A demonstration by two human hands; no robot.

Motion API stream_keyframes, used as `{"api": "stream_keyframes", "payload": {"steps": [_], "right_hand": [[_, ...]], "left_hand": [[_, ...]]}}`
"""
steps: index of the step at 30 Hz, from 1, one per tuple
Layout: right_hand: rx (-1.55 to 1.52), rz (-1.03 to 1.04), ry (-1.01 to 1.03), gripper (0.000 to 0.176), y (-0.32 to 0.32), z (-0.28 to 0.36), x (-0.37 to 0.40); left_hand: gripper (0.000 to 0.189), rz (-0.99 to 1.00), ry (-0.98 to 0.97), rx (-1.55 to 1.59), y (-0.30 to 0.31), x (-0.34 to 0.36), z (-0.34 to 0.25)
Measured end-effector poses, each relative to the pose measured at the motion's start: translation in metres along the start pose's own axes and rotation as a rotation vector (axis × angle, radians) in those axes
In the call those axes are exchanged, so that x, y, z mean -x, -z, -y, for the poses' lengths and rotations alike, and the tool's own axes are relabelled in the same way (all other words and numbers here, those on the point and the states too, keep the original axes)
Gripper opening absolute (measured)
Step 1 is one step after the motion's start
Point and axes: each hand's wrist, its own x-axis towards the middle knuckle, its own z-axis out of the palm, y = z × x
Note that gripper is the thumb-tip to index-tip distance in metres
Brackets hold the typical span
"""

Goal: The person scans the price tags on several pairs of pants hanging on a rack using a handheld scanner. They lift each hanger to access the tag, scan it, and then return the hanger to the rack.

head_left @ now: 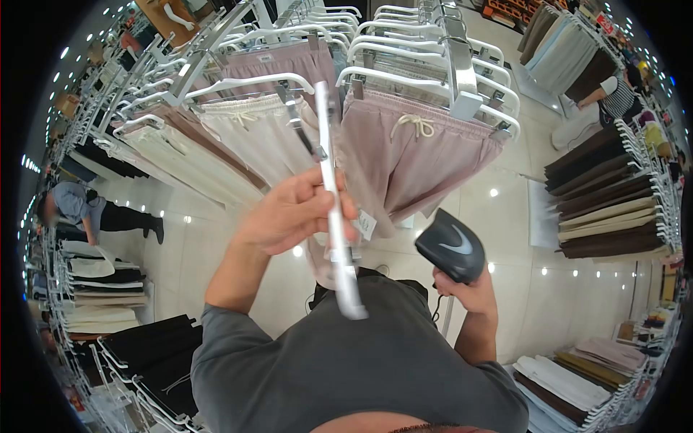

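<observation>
Hanger (328, 162) is in your L hand (289, 211), thumb and fingers closed on its mid-section; it runs near-vertical in view, lower end over your shirt (346, 353), w/ motion blur. Tag (366, 225) shows just beside the L hand; its attachment pt. cannot be confirmed. Your R hand (469, 290) is closed on the scanner (453, 247), scanner head up, apart from hanger. Pink pants (415, 148) w/ tied drawstring hang ahead, R side; cream pants (253, 133) hang ahead, L side.
</observation>
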Motion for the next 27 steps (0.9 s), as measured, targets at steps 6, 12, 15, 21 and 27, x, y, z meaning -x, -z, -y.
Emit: {"api": "stream_keyframes", "payload": {"steps": [6, 12, 15, 21, 27], "right_hand": [[-0.206, 0.065, 0.191, 0.045, 0.022, 0.028, 0.034], [-0.319, 0.133, 0.325, 0.071, 0.025, 0.007, 0.050], [-0.134, 0.093, 0.250, 0.027, 0.019, -0.004, 0.050], [0.102, 0.088, 0.215, 0.042, 0.020, -0.020, 0.054], [0.098, -0.055, 0.234, 0.048, 0.000, -0.008, 0.045]], "left_hand": [[0.018, -0.107, -0.161, -0.060, -0.009, -0.076, 0.069], [0.025, -0.163, -0.147, -0.233, -0.042, -0.150, 0.123], [0.028, -0.129, -0.161, -0.184, -0.055, -0.185, 0.125], [0.030, -0.169, -0.276, -0.133, -0.084, -0.208, 0.081], [0.030, -0.259, -0.329, -0.163, -0.072, -0.197, 0.066]]}}
